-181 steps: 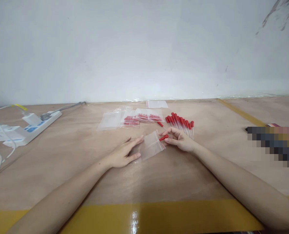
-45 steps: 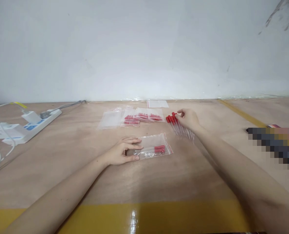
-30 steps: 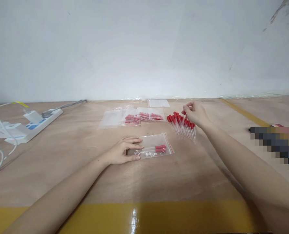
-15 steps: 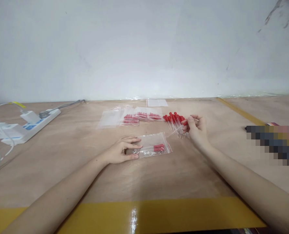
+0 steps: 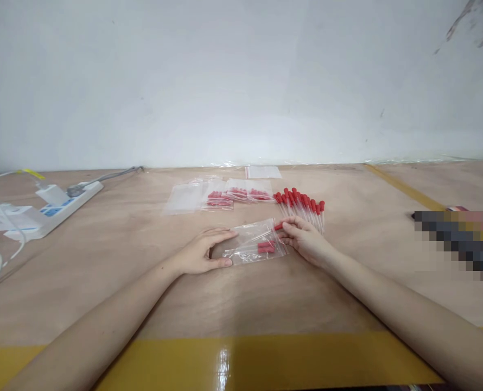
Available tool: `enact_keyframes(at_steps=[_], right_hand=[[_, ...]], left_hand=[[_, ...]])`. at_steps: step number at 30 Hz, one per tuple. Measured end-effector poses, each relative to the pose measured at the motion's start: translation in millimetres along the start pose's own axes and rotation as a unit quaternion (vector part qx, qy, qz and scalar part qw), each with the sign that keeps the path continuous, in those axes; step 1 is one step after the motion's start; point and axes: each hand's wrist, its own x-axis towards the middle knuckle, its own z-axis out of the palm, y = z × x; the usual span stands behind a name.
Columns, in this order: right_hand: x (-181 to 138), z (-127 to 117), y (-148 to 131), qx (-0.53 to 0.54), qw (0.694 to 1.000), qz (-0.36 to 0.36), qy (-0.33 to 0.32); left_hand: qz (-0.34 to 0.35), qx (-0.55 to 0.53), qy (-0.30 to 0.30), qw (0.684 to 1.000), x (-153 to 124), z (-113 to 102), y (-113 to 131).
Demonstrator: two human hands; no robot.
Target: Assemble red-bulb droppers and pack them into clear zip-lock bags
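Observation:
A clear zip bag (image 5: 247, 239) lies on the table with droppers (image 5: 266, 247) inside, their red bulbs toward its right end. My left hand (image 5: 203, 252) rests at the bag's left edge, fingers stretched and thumb apart, touching its corners. Between the thumb and fingers of my right hand (image 5: 304, 236) is a dropper (image 5: 279, 226), pinched by its red bulb. Its clear tube reaches left into the bag's right end. Just beyond that hand lies a fanned pile of red-bulbed droppers (image 5: 294, 198).
Filled bags (image 5: 237, 191) overlap farther back, with flat clear bags (image 5: 182, 196) to their left and another flat bag (image 5: 264, 172) near the wall. At left stands a power strip (image 5: 72, 201) with plugs and cables. A blurred dark object (image 5: 453, 239) lies at right.
My right hand has moved left and nearer from the dropper pile to the bag, and the dropper's tube has entered it. My left hand has stayed in place.

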Motion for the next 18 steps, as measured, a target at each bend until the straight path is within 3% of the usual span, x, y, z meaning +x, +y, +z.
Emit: enact_keyframes(at_steps=[4,7,10,13,15,18], right_hand=[[2.8,1.9,0.9,-0.194,0.980,-0.029,-0.030],[5.4,3.9,-0.4,-0.317,0.941,-0.099,-0.056],[5.3,2.5,-4.1,-0.397,0.895,-0.155,-0.131],[7.3,-5.5,-12.8,-0.447,0.861,-0.149,-0.192],[14.5,-13.1,-21.8,-0.489,0.848,-0.144,-0.146],[36.8,-23.0,-36.6,-0.561,0.809,-0.172,0.025]], left_hand=[[-0.005,0.003,-0.001,1.000,-0.2,-0.7,1.1],[-0.008,0.002,-0.003,1.000,0.3,-0.6,1.5],[0.001,-0.007,0.005,1.000,0.8,0.0,1.0],[0.006,-0.005,-0.013,1.000,1.0,0.7,-0.7],[0.004,0.002,-0.028,1.000,0.7,1.0,-2.2],[0.001,0.004,-0.031,0.999,0.1,1.3,-4.1]])
